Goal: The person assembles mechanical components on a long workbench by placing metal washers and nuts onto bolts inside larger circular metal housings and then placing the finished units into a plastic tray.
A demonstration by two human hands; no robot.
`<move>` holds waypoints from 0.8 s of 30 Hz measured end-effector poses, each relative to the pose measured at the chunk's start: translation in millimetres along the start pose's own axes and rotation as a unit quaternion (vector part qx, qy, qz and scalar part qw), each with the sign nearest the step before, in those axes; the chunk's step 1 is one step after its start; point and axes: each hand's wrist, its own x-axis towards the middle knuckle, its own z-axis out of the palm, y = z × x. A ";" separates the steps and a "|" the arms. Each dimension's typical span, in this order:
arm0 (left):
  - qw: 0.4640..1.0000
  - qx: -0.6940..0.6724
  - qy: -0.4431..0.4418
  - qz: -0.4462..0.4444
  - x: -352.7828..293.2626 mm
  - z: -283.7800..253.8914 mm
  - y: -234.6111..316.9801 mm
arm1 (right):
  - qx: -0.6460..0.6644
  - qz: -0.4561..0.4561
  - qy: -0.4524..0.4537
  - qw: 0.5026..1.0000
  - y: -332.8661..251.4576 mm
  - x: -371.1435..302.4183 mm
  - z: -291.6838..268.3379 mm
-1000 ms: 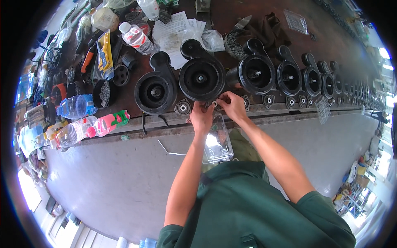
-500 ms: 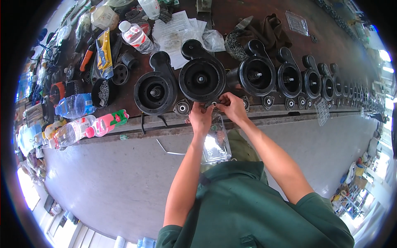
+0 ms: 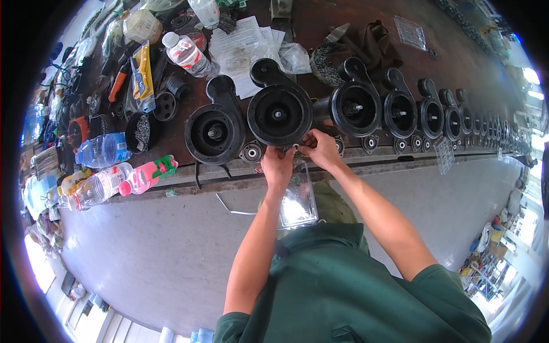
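My left hand (image 3: 277,167) and my right hand (image 3: 322,150) meet at the bench's front edge, fingertips pinched together around a small shiny part (image 3: 295,147). Fingers cover most of it, so its kind is unclear. Just beyond my hands lies a round black housing (image 3: 279,132) with a side arm and a metal stud at its centre. To its left sits a similar black housing (image 3: 214,155). A flanged bearing (image 3: 251,152) lies beside my left hand; another flanged bearing (image 3: 339,146) is partly hidden behind my right hand.
More black housings (image 3: 355,132) and flanged bearings run along the bench (image 3: 400,155) to the right. Plastic bottles (image 3: 150,174), a black cup of small metal pieces (image 3: 139,130) and tools crowd the left. Papers (image 3: 243,40) and a brown cloth (image 3: 377,48) lie farther back.
The bench and its things sit slightly lower in the picture. My hands stay together at the same spot, with only a slight shift of the fingers.
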 end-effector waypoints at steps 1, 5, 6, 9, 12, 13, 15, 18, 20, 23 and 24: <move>1.000 0.001 0.000 -0.003 -0.6 -1.0 1.4 | 0.023 0.027 -0.008 0.999 -2.0 1.5 -1.3; 1.000 -0.003 -0.005 -0.006 1.0 -1.1 2.6 | 0.047 0.064 -0.019 0.997 -4.6 4.7 -2.9; 1.000 0.005 -0.008 -0.013 1.0 -1.5 2.8 | 0.037 0.056 -0.017 0.998 -4.0 4.7 -1.9; 1.000 0.019 -0.011 -0.021 1.0 -0.4 2.4 | 0.012 -0.004 0.020 1.000 -1.6 2.1 3.7; 1.000 0.014 -0.003 -0.005 -0.3 0.5 3.2 | -0.017 -0.035 0.048 0.998 -2.3 -0.2 6.0; 1.000 0.012 -0.002 -0.001 -0.5 -0.1 4.4 | -0.022 -0.029 0.044 0.998 -2.4 0.4 5.8; 1.000 0.025 -0.004 -0.006 -0.1 -0.7 7.4 | -0.032 -0.019 0.036 0.999 -2.7 2.1 5.2; 0.998 0.056 -0.009 -0.028 0.5 -1.2 12.0 | -0.041 0.019 0.015 0.999 -6.5 3.6 4.6; 0.998 0.059 -0.009 -0.036 0.9 -0.5 12.7 | -0.060 0.021 0.011 0.998 -7.6 5.0 3.8; 0.995 0.097 0.018 0.007 3.3 5.9 4.4 | -0.084 0.001 0.017 0.996 -2.7 6.8 6.7; 0.997 0.081 0.008 0.000 4.1 7.3 1.4 | -0.091 -0.010 0.021 0.996 0.1 7.2 7.4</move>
